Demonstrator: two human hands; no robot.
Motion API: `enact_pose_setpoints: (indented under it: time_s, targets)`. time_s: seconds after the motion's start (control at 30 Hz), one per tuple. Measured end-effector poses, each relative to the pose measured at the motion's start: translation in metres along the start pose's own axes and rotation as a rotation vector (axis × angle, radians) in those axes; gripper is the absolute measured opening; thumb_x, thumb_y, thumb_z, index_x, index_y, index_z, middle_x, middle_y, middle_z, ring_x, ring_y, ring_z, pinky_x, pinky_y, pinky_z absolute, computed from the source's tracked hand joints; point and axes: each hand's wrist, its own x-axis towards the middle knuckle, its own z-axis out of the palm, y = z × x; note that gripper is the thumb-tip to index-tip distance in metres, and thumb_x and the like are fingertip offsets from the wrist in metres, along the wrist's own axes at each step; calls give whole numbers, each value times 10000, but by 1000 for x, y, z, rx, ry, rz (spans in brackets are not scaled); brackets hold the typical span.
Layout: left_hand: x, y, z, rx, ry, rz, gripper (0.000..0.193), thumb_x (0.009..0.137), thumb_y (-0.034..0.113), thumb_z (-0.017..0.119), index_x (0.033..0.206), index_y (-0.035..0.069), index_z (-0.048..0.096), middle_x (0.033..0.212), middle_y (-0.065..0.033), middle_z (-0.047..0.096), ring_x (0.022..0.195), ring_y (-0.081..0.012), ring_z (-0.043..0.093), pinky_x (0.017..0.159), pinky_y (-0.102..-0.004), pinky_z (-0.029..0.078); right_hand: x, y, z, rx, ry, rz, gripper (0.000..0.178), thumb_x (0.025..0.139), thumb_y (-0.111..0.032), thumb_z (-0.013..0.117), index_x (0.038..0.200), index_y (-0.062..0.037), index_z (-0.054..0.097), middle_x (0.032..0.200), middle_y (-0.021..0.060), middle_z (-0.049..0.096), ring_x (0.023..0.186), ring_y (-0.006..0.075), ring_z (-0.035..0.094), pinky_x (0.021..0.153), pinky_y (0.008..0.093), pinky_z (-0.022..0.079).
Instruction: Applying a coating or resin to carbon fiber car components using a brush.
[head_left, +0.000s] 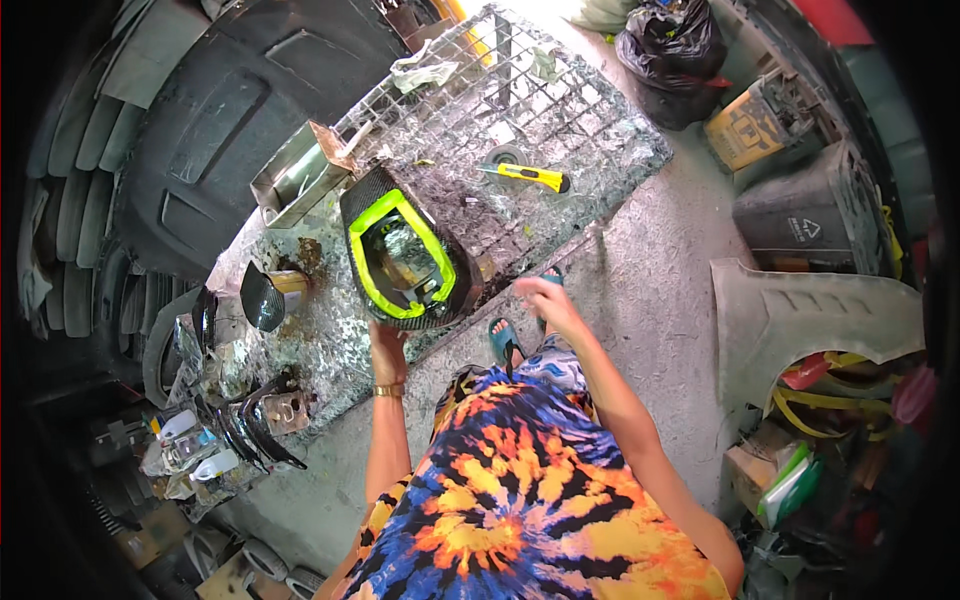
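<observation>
A black shell with a carbon-fibre weave point(462, 285) rests on or just above the near edge of the worktable. Bright yellow-green tape point(440, 258) lines the rim of its opening. My left hand point(388, 348) grips the shell's near end from below, and the shell hides most of those fingers. To the right of the shell, my right hand point(545, 297) hangs free past the table edge. Its fingers look loosely apart, slightly blurred, with nothing visible in them. A yellow utility knife point(540, 178) lies beyond the shell, its blade pointing left, beside a dark round disc point(507, 157).
The paint-spattered worktable point(320, 355) has a metal grid point(560, 110) at its far end. On it stand a metal box point(305, 175), a tin point(291, 287) and curved black pieces point(245, 430). To the right are a grey bin point(815, 215) and a large fender panel point(800, 310).
</observation>
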Motion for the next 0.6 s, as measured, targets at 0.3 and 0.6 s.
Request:
enact_pose_setpoints:
  time_s: [0.3, 0.6]
  targets:
    - [7, 33, 36, -123, -220, -25, 478, 961, 367, 334, 1364, 109, 358, 1352, -33, 445, 1216, -218, 438, 1037, -377, 327, 92, -56, 22, -43, -426, -213, 484, 714, 41, 389, 1159, -9, 572, 1063, 71, 630, 924, 155, 585, 816, 288, 461]
    - [-6, 48, 75, -87, -55, -27, 341, 965, 324, 345, 1136, 75, 503, 1019, -47, 579, 947, -190, 547, 888, -344, 434, 118, -44, 18, 106, -715, -50, 527, 721, 92, 405, 1190, -71, 581, 1144, 36, 600, 1060, 155, 528, 924, 314, 405]
